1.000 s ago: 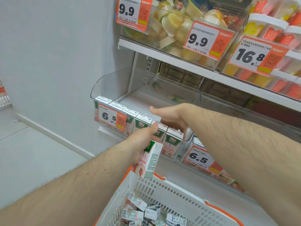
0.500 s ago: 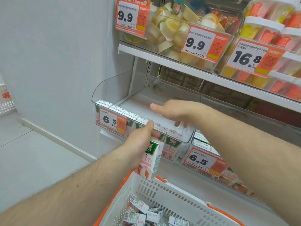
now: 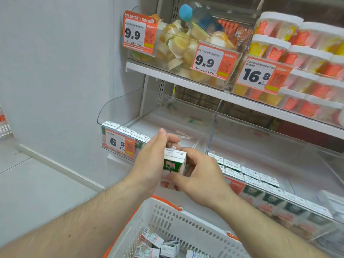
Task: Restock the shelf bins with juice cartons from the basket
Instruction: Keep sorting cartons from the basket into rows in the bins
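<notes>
A small white and green juice carton (image 3: 174, 163) marked 100% is upright in front of the left shelf bin (image 3: 119, 110). My left hand (image 3: 150, 162) grips it from the left, thumb raised above its top. My right hand (image 3: 201, 175) holds it from the right, fingers curled around its side and lower edge. A row of cartons (image 3: 128, 132) lines the left bin's front behind a 6.5 price tag (image 3: 120, 141). The white basket (image 3: 178, 218) with orange handles sits below my hands, with several cartons (image 3: 156, 244) lying in it.
The right bin (image 3: 279, 151) holds several cartons (image 3: 249, 175) along its front. Above, a white shelf (image 3: 186, 81) carries clear bins of jelly cups (image 3: 182, 45) and lidded tubs (image 3: 301, 58) with price tags. A pale wall (image 3: 55, 71) and floor are on the left.
My right hand pulled back from the left bin and took hold of the carton that my left hand holds. The carton rose a little toward the bin.
</notes>
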{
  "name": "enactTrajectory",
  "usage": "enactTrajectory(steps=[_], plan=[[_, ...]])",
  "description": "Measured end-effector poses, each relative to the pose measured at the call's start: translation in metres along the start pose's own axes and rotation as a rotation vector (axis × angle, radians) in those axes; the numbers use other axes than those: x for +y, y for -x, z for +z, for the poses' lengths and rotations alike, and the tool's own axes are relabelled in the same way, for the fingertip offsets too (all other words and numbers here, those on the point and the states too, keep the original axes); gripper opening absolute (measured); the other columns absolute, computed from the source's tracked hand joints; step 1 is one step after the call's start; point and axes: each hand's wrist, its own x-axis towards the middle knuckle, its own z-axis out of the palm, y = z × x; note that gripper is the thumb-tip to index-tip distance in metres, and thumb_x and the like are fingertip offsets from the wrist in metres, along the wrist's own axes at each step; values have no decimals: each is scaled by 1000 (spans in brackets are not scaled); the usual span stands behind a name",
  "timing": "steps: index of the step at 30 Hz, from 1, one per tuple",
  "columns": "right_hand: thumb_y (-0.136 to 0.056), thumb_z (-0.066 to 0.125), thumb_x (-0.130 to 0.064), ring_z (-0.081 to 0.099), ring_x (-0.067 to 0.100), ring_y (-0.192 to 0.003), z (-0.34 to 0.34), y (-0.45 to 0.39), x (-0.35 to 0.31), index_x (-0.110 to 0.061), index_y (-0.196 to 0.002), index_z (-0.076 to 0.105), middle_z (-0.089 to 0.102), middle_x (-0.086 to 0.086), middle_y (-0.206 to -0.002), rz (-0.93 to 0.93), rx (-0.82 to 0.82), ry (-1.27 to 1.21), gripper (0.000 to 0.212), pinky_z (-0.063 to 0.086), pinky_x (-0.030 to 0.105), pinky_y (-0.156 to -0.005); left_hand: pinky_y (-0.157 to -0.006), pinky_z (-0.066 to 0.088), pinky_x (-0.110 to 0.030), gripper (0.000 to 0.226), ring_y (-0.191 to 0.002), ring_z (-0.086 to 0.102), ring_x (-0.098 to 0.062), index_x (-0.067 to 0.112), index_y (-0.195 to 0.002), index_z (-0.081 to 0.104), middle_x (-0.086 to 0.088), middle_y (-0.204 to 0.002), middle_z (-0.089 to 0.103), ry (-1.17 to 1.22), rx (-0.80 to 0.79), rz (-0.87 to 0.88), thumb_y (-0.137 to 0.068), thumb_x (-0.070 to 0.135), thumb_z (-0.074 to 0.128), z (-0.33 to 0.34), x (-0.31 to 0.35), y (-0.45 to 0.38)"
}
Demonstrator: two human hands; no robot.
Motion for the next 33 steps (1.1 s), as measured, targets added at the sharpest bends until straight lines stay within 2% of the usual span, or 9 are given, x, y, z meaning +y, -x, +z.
enactTrajectory(steps=[4, 8, 12, 18, 21, 23, 25, 29, 33], plan=[[-74, 80, -16, 67, 3, -69, -7, -8, -4, -31, -104, 63, 72, -11, -82, -4, 142, -52, 38, 54, 23, -63, -82, 46, -26, 23, -91, 57, -11, 23, -94, 66, 6, -96, 63, -78, 49, 121, -88, 41, 54, -18, 7, -9], [-74, 75, -17, 61, 2, -63, -9, -42, -21, -28, -91, 65, 70, -10, -77, -42, 99, 8, 22, 48, 19, -56, -77, 40, -26, 9, -91, 51, -12, 27, -95, 56, 2, -109, 52, -72, 446, 88, -88, 32, 59, -53, 9, -43], [-78, 71, -20, 55, 10, -62, 11, -112, -32, -18, -80, 65, 66, -6, -73, -4, 53, 95, 7, 40, 23, -52, -97, 44, -44, 63, -115, 51, -32, 24, -124, 51, -2, -130, 33, -29, 762, -124, -66, 46, 59, -81, -7, -78], [-83, 64, -15, 58, 17, -57, 76, -216, -30, -16, -81, 61, 65, 2, -64, 167, -178, 117, 4, 44, 25, -54, -72, 36, -31, 77, -112, 45, -24, 40, -150, 20, 0, -151, 22, 200, 793, -296, -85, 39, 60, -100, -22, -105], [-84, 66, -9, 54, 24, -59, 114, -243, -24, -13, -76, 54, 62, 13, -72, 245, -351, 121, 15, 44, 30, -60, -74, 34, -29, 79, -105, 41, -17, 47, -149, 19, 4, -155, 16, 189, 735, -235, -85, 32, 63, -98, -32, -111], [-88, 65, -13, 48, 22, -56, 130, -251, -24, -13, -74, 50, 56, 8, -68, 272, -418, 118, 20, 41, 29, -59, -74, 45, -29, 84, -104, 50, -15, 53, -145, 23, 9, -152, 22, 182, 697, -181, -77, 30, 66, -95, -39, -113], [-90, 59, -18, 43, 20, -54, 135, -256, -25, -12, -74, 52, 51, 4, -67, 310, -465, 108, 19, 38, 28, -57, -77, 57, -43, 87, -108, 62, -22, 56, -138, 31, 10, -148, 34, 180, 688, -145, -62, 33, 65, -97, -45, -116], [-81, 48, -24, 46, 22, -53, 134, -265, -16, -8, -74, 56, 54, 7, -67, 450, -599, -245, 19, 40, 33, -64, -86, 54, -54, 94, -117, 60, -30, 49, -138, 29, 2, -150, 39, 171, 654, -121, -50, 41, 61, -100, -53, -120], [-84, 45, -21, 46, 19, -59, 138, -265, -9, -9, -77, 59, 57, 5, -68, 451, -656, -383, 20, 40, 32, -63, -90, 53, -51, 98, -124, 56, -23, 61, -136, 22, 17, -152, 34, 200, 637, -127, -48, 45, 62, -101, -54, -120]])
